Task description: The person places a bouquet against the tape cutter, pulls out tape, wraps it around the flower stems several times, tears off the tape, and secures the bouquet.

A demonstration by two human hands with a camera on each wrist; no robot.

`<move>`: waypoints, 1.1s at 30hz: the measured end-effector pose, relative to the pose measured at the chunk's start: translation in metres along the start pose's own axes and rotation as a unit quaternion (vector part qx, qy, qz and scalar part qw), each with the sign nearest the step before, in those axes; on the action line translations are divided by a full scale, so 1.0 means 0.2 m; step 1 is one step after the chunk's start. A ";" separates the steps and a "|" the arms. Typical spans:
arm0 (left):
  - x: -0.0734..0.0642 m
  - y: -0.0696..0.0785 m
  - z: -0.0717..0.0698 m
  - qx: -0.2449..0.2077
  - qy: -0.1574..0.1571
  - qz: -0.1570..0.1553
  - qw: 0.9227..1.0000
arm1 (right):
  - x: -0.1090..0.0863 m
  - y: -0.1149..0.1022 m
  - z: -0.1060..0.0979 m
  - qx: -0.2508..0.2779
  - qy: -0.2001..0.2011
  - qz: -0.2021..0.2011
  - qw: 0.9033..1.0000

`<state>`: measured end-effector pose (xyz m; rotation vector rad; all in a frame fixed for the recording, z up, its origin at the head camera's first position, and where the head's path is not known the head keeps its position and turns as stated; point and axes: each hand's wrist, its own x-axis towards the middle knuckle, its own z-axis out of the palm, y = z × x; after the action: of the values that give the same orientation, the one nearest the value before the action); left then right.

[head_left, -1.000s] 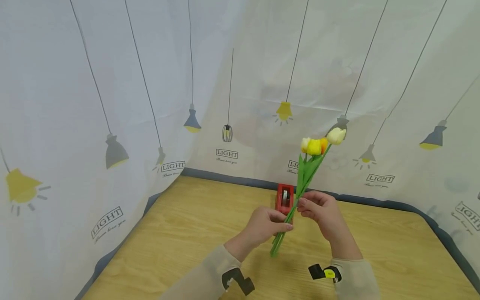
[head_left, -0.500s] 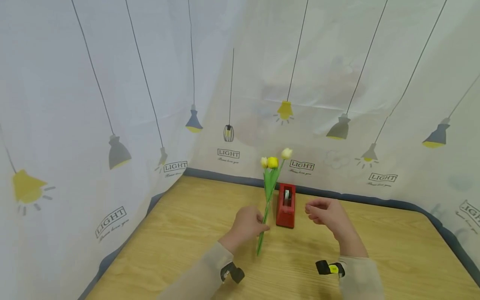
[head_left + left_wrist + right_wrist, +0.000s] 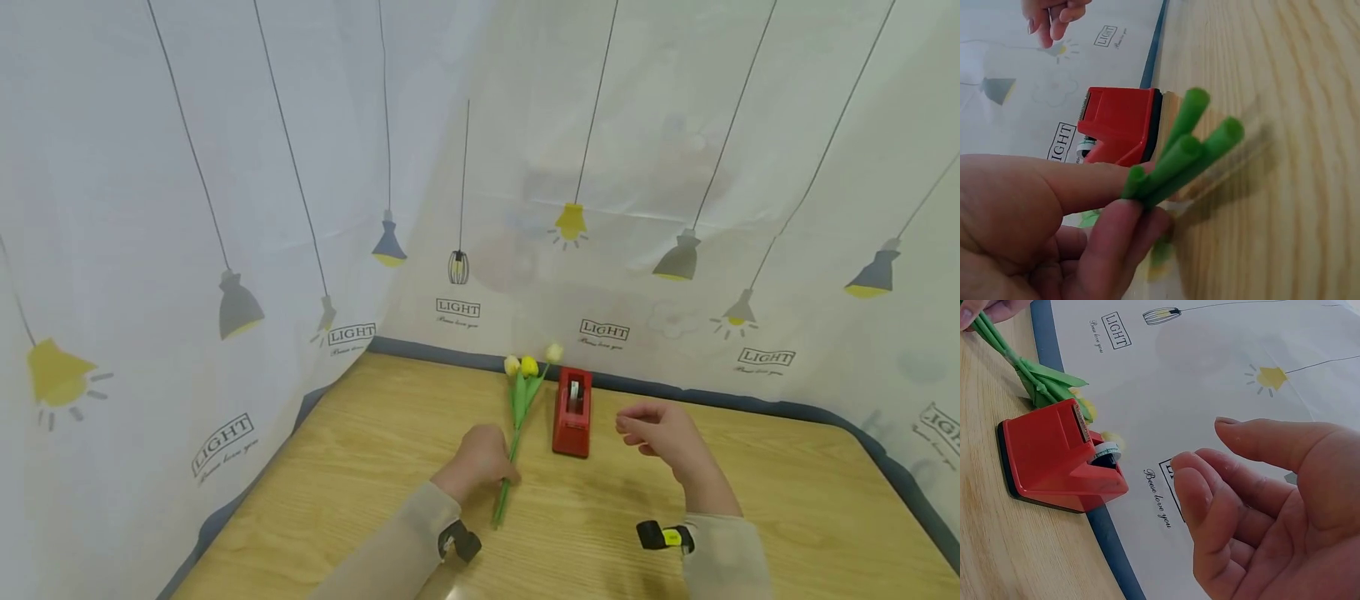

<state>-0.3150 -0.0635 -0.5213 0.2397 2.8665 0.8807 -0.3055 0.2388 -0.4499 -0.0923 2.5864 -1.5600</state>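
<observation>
A small bunch of artificial tulips (image 3: 521,398), white and yellow with green leaves, slants low over the table. My left hand (image 3: 482,458) pinches its stems between thumb and fingers. In the left wrist view several green stem ends (image 3: 1188,153) stick out past the fingertips. Just right of the flowers stands a red tape dispenser (image 3: 572,417) with a small roll of tape in it. My right hand (image 3: 667,442) is to the right of the dispenser, raised, fingers loosely bent and holding nothing. Whether the flowers touch the table is hard to tell.
The wooden table (image 3: 787,500) runs back to a dark blue edge strip (image 3: 765,407). Behind and at the left hangs a pale curtain (image 3: 525,125) printed with lamps. A strapped black device (image 3: 663,536) sits at the right wrist.
My right hand has let go of the stems and drawn slightly right. My left hand has carried the tulips left and down toward the table, uncovering the tape dispenser.
</observation>
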 end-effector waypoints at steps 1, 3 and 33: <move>0.00 0.00 0.00 0.006 -0.003 0.001 1.000 | 0.00 0.00 0.00 0.000 0.000 0.000 1.000; 0.00 0.01 0.00 0.014 -0.009 0.001 1.000 | 0.00 0.01 0.00 0.001 0.001 -0.001 1.000; 0.19 -0.27 -0.26 0.128 0.045 0.086 0.987 | 0.09 0.26 -0.07 -0.291 0.051 -0.072 0.953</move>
<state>-0.3666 -0.1285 -0.5124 0.4928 3.0778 0.5566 -0.3243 0.2743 -0.4905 -0.2635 3.0948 -0.7978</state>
